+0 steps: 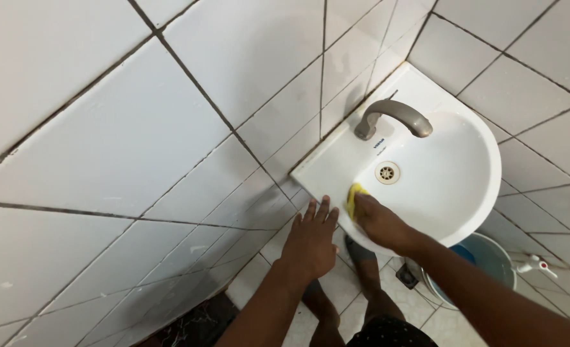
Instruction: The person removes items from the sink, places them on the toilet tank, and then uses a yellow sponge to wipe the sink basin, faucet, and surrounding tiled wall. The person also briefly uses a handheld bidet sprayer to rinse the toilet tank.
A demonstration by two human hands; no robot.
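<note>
both forearms enter from the bottom edge, bare, reaching up toward a corner basin.

item: left hand (311, 241), fingers spread and flat, palm down, holding nothing; fingertips lie at the basin's front rim, just beside the wall tile.

item: right hand (380, 222), closed over a yellow sponge (356, 196), pressing it against the inner front edge of the basin (only a small yellow part shows past the fingers).

item: white corner sink (465, 173), rounded front, fixed where two tiled walls meet; round metal drain (386, 172) near its middle, just above the sponge.

item: grey curved tap (394, 117), mounted at the back corner, spout arching over the bowl.

item: white wall tiles (137, 128), dark grout lines, filling the left and upper field.

item: blue bucket (484, 257), on the floor below the sink's right side, partly hidden by the right forearm.

item: small white valve with red tip (537, 265), on the wall to the right of the bucket.

item: bare feet (362, 254) on pale floor tiles, between the two arms.
</note>
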